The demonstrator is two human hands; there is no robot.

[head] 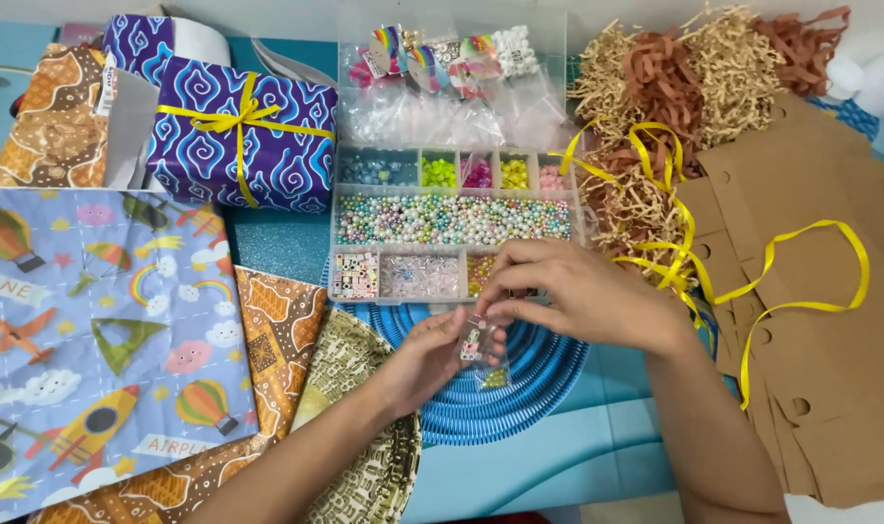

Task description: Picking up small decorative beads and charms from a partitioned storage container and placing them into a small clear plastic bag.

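Both of my hands meet over a blue round woven mat (529, 378). My left hand (427, 357) and my right hand (568, 291) together pinch a small clear plastic bag (475, 342) with cube beads inside. Just beyond my fingers stands a clear compartment bead box (451, 223), open, with pastel pearl beads in its middle row and coloured beads in smaller cells. A second tiny bag with yellow-green bits (493, 377) lies on the mat under my hands.
A blue-patterned gift box tied with yellow ribbon (243, 131) stands at the back left. Printed wrapping papers (93, 340) cover the left. Brown card pieces (810, 291), loose yellow ribbon (801, 272) and shredded paper filler (694, 78) lie on the right.
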